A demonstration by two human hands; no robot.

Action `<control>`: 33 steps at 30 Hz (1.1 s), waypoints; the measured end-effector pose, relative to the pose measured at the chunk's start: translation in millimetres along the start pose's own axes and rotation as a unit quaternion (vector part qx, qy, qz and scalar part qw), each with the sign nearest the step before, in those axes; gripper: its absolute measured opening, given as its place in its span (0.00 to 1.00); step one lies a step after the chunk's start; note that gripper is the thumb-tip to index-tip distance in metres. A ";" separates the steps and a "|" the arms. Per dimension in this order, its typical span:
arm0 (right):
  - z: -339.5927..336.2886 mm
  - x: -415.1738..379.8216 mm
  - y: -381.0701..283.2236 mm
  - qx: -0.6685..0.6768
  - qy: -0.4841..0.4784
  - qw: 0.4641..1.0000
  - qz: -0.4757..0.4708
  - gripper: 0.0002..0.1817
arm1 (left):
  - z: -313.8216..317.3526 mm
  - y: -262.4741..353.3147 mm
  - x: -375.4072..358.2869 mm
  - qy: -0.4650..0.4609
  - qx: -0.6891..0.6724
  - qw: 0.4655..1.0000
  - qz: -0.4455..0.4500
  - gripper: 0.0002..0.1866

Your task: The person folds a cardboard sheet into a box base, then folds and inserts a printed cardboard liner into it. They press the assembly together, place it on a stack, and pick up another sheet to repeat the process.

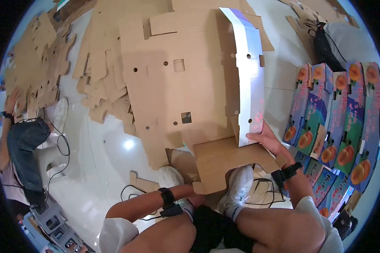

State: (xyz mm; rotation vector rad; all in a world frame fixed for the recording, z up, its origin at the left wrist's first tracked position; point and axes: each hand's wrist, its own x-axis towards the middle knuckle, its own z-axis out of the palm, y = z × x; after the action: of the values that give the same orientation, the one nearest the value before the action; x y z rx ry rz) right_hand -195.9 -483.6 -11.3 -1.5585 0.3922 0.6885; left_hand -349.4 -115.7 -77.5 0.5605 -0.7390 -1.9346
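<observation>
Brown cardboard blank (pixel 207 97), centre frame: our right hand (pixel 272 141) grips its raised glossy white side (pixel 250 90), seemingly steadying it; our left hand's (pixel 193 195) grip we cannot tell.

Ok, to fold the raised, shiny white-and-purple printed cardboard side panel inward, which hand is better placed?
Probably the right hand: its thumb lies on the near end of the side panel. The left hand is away from it, near a lower corner of the plain brown cardboard end flap.
</observation>
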 end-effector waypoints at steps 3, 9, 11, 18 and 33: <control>-1.1 -1.3 -1.9 0.003 0.000 1.000 -0.014 0.59 | 0.2 3.2 -3.8 0.021 -0.008 1.000 0.014 0.14; 1.7 -5.2 -18.8 0.015 -0.019 1.000 -0.002 0.58 | 5.7 65.0 -62.7 0.288 0.101 0.948 -0.088 0.13; -0.2 -3.3 -12.8 -0.002 -0.013 1.000 -0.006 0.57 | 14.4 74.4 -100.0 0.533 0.127 0.832 -0.082 0.12; 5.6 -7.7 -14.1 0.047 -0.024 0.998 -0.018 0.56 | -2.0 47.9 -141.0 0.938 0.133 0.301 -0.112 0.14; 4.1 -9.5 -0.1 0.048 0.024 0.998 -0.011 0.55 | 32.0 193.5 -142.0 0.787 -0.131 0.521 0.303 0.33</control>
State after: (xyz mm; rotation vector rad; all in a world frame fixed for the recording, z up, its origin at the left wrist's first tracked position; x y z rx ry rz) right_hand -203.9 -481.0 -5.2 -1.4877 0.4383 0.6067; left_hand -188.4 -49.9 91.0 1.2840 0.5509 -0.2772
